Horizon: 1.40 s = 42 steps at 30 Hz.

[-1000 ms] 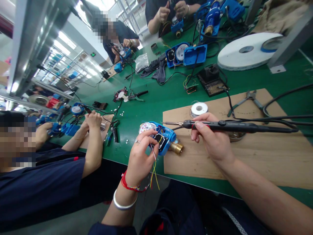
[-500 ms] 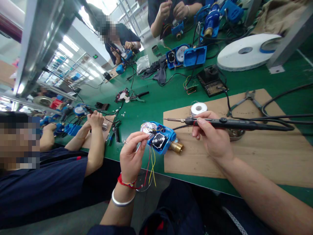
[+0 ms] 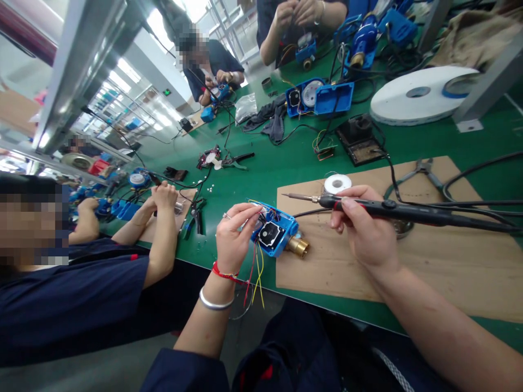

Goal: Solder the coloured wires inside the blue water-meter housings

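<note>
Two hands at work at the table's near edge. Left hand (image 3: 235,234) pinches thin wires at the open blue meter housing (image 3: 274,234), which sits on the cardboard sheet (image 3: 449,261). Right hand (image 3: 365,231) is clamped on the soldering iron (image 3: 392,209), its tip clear of the housing. Advice: steady the wire and brace the wrist before contact.

The meter housing (image 3: 274,233) sits at the left edge of the cardboard sheet (image 3: 429,261). On that sheet, the solder spool (image 3: 337,183) lies behind the housing, pliers (image 3: 420,169) further right.
</note>
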{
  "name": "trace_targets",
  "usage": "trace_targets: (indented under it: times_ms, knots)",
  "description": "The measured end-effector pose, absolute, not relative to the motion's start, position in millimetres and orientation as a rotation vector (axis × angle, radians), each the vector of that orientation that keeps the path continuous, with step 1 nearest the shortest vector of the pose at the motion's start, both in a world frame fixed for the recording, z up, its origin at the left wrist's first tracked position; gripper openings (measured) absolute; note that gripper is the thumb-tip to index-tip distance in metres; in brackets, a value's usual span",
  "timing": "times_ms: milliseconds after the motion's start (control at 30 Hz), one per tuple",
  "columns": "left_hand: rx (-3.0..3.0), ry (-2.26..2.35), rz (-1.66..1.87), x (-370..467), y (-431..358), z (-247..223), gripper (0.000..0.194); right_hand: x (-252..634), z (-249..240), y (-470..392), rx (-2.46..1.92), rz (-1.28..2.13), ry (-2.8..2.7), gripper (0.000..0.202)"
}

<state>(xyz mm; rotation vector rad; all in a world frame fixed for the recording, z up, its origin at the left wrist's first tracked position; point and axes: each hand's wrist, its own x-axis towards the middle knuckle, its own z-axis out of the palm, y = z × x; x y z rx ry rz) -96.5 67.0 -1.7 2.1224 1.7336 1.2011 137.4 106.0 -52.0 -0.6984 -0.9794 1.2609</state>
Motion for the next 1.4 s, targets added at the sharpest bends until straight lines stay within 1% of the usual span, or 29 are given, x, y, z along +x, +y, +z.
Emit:
trace_targets:
  times_ms: [167,367,533,800,867,1067,1233,1400]
  knots:
    - [2.013,1.743,1.167,-95,68,-9,0.019,148,-45,114,-0.792,1.063,-1.013,0.018]
    - [1.812,1.733,1.267,-95,69,-18,0.018,172,-39,134,-1.031,0.76,-0.858,0.014]
    - [1.575,1.745,1.343,-93,64,-22,0.019,174,-36,134,-1.217,0.702,-0.95,0.012]
    - [1.568,1.734,1.345,-92,59,-17,0.017,174,-38,130,-1.393,0.52,-1.092,0.011]
    - [1.57,1.736,1.333,-91,59,-17,0.017,173,-39,131,-1.398,0.53,-1.116,0.012]
    - [1.546,1.764,1.334,-91,60,-17,0.021,163,-43,129,-1.289,0.711,-1.25,0.011]
    - [1.557,1.792,1.315,-91,59,-17,0.02,161,-47,128,-1.287,0.677,-1.328,0.012]
    - [1.572,1.796,1.322,-90,60,-16,0.019,162,-48,129,-1.273,0.717,-1.323,0.013]
